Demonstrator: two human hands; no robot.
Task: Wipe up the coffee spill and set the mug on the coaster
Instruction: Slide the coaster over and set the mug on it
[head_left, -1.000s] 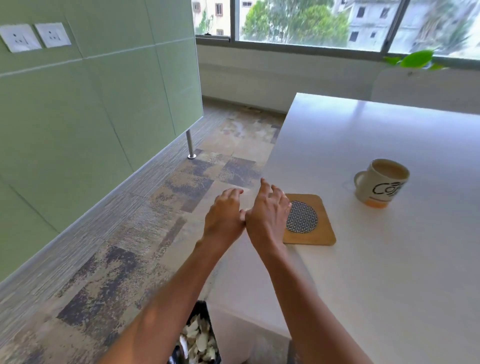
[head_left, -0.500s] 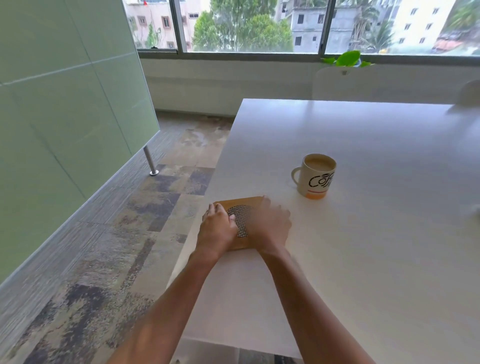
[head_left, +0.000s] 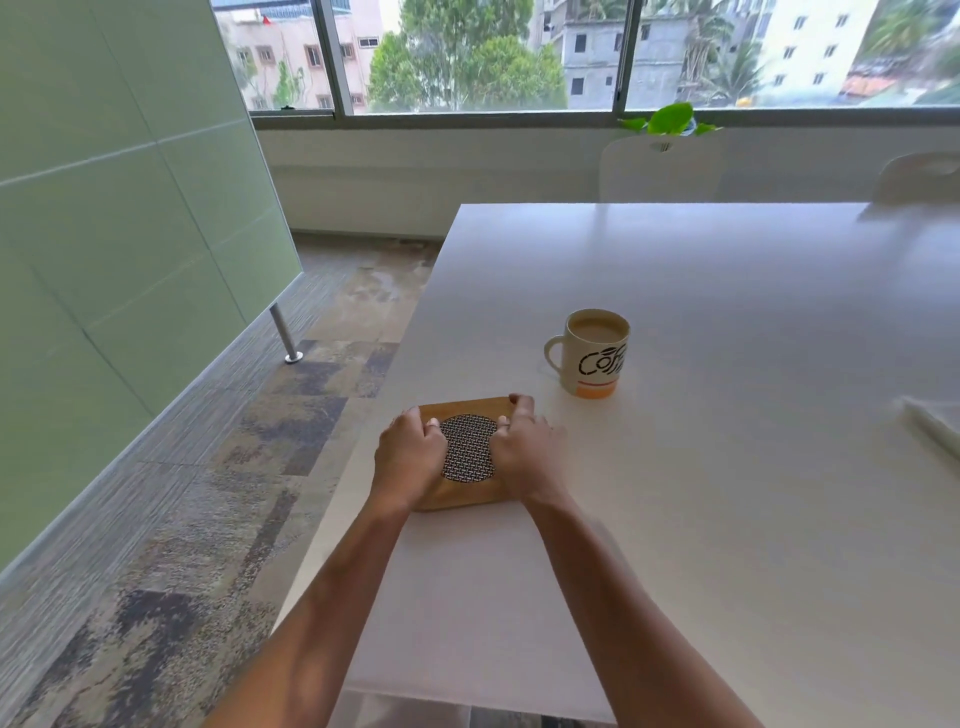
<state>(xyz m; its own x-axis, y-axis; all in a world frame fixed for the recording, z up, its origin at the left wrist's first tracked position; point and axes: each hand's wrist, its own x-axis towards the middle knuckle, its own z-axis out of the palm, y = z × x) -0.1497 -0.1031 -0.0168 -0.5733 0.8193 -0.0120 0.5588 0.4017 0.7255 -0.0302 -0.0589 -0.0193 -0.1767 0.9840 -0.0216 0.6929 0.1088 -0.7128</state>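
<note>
Left hand (head_left: 410, 456) and right hand (head_left: 523, 453) clasp the wooden coaster (head_left: 467, 451) by opposite sides, near the table (head_left: 701, 519) edge. The full coffee mug (head_left: 592, 356) stands close beyond. Risk: pushing the coaster forward could knock it and spill it.

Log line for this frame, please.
left hand: grips coaster | right hand: grips coaster | mug: on table, off coaster
</note>
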